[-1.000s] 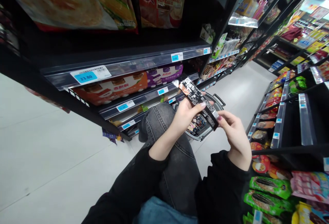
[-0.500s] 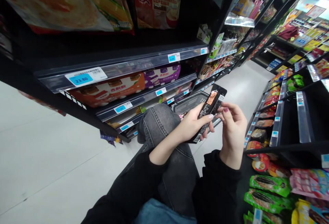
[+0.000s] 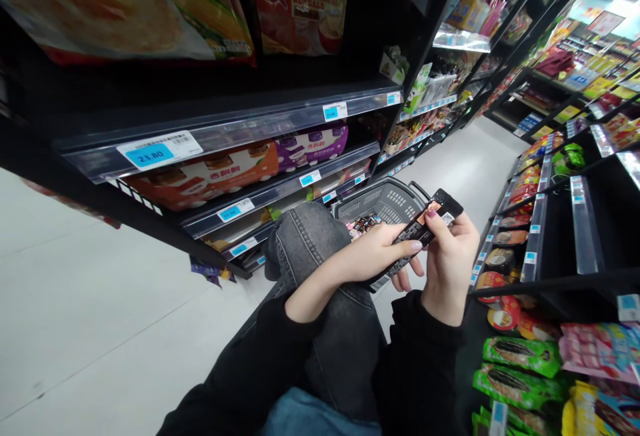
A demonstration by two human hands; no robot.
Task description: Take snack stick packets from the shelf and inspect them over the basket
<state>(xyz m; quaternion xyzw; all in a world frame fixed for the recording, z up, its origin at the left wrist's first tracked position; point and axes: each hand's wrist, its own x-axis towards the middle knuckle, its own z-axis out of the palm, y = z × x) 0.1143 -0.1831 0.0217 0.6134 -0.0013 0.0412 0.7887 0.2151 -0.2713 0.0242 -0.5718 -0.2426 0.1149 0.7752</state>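
A long black packet (image 3: 413,231) with small pale print and an orange patch lies slanted between my hands, above my bent knee. My left hand (image 3: 377,253) is wrapped around its lower part, thumb across the front. At the upper end, my right hand (image 3: 450,243) pinches the packet, thumb on the front near the orange patch. What the packet contains cannot be seen. Just beyond it is a grey shopping basket (image 3: 357,208), with several small colourful packages (image 3: 365,225) inside.
Left, a dark shelf unit carries orange cup packs (image 3: 220,173), purple cup packs (image 3: 315,148) and a price tag (image 3: 160,149). On the right, another shelf holds green snack bags (image 3: 520,356) and red-lidded cups (image 3: 504,314). Pale floor (image 3: 470,156) runs between the shelves.
My right hand has moved onto the packet's upper end and pinches it. The packet has shifted right and tilted, uncovering more of the basket. My left hand keeps its hold.
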